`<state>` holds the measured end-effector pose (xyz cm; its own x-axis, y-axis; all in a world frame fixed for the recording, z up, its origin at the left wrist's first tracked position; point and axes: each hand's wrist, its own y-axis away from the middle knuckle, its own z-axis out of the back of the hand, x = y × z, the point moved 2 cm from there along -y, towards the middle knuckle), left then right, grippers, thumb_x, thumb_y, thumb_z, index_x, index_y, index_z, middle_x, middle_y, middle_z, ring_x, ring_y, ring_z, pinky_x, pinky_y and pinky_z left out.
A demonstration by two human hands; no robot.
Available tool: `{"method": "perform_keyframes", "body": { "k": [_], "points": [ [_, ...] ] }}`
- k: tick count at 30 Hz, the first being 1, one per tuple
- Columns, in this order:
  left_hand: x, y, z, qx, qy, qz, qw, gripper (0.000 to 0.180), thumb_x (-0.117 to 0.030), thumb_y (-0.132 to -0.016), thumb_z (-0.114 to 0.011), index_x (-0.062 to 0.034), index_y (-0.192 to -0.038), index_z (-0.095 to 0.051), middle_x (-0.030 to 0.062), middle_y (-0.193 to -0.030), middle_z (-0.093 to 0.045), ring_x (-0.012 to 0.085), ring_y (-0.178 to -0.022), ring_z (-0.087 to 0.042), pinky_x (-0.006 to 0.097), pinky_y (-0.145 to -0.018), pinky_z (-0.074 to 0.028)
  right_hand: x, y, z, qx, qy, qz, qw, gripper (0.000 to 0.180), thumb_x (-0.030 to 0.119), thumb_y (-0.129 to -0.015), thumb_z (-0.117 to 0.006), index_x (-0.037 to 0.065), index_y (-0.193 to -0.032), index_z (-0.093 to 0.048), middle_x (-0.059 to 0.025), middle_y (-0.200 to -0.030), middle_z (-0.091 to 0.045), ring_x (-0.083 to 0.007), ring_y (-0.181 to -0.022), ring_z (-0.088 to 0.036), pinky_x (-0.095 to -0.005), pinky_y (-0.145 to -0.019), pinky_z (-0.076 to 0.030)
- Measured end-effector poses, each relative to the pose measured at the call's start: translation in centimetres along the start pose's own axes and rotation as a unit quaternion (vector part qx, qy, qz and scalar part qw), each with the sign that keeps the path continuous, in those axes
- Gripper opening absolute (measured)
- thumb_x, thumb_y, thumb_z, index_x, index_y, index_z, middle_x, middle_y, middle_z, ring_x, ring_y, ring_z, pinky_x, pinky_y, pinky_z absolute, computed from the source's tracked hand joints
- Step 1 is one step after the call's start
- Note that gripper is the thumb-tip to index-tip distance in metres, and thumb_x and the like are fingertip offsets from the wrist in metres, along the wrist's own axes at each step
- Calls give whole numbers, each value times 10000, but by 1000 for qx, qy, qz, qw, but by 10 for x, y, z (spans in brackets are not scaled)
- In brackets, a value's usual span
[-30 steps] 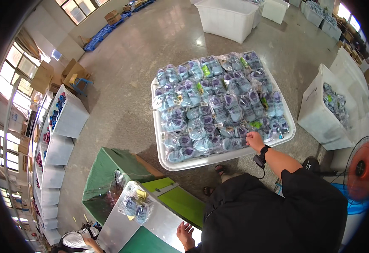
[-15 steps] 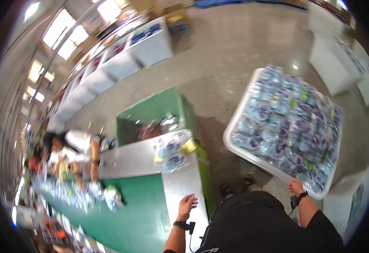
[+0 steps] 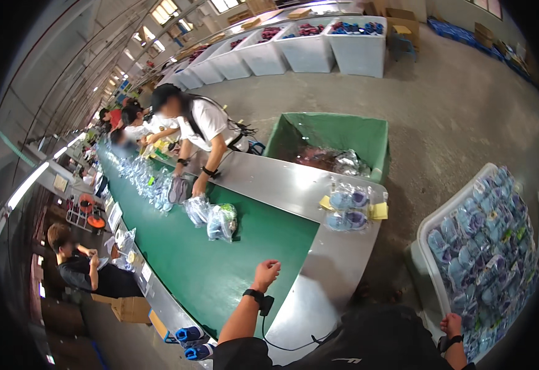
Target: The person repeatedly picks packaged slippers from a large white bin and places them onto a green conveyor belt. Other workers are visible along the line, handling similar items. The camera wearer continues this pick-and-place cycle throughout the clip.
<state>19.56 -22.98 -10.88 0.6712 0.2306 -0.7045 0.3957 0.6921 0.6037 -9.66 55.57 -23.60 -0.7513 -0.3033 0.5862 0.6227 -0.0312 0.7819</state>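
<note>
My left hand (image 3: 266,275) hovers above the green conveyor belt (image 3: 263,237), its fingers loosely curled with nothing in them. My right hand (image 3: 451,325) is beside the white bin (image 3: 419,262) at my right, fingers folded in and seemingly holding nothing. That bin is heaped with blue-and-purple shoes in clear bags (image 3: 482,240). Two bagged shoe packs, a pale one (image 3: 197,211) and one with green on it (image 3: 222,222), lie on the belt ahead of my left hand. A bagged pair of blue shoes (image 3: 348,209) with yellow paper rests on the metal ledge (image 3: 294,185).
Beyond the ledge stands a green bin (image 3: 377,148) with clear plastic inside. A co-worker in white (image 3: 208,123) reaches over the belt; others stand farther along. A person in black (image 3: 109,277) is left of the belt. White bins of shoes (image 3: 356,55) line the back.
My view has swung left, so the belt and co-workers fill more of it. My left hand is now over the belt rather than the metal edge. My right hand stays by the bin.
</note>
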Motion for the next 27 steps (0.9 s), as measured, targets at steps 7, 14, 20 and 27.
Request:
{"method": "perform_keyframes", "body": {
  "k": [7,14,20,27],
  "points": [
    [79,8,-66,116,144,101,977,283,-318,-940,-654,-71,-1071,-692,30,-906,-687,121,-714,-633,267,-607,-540,9,-39,-48,61,34,16,997,90,213,-954,-573,125,-940,-561,-53,-699,-597,-211,-521,-612,-356,-391,-460],
    [127,14,-130,42,350,185,917,346,-384,-1011,-547,-69,-1062,-681,45,-873,-726,169,-660,-690,303,-632,-574,66,-1,-85,89,204,37,974,288,336,-967,-587,57,-955,-656,-79,-815,-687,-160,-598,-594,-307,-518,-454],
    [130,7,-116,148,359,208,898,406,-416,-1049,-455,-79,-1062,-682,38,-900,-734,162,-684,-694,305,-644,-575,89,-3,-84,110,245,105,957,269,317,-970,-580,57,-954,-646,-77,-788,-666,-165,-593,-590,-309,-527,-473],
    [134,6,-116,152,357,207,898,401,-415,-1046,-458,-86,-1103,-680,38,-967,-742,164,-730,-706,323,-664,-586,51,-5,-73,83,264,85,957,258,318,-947,-611,85,-851,-662,-25,-679,-618,-149,-548,-566,-312,-486,-457]
  ]
}}
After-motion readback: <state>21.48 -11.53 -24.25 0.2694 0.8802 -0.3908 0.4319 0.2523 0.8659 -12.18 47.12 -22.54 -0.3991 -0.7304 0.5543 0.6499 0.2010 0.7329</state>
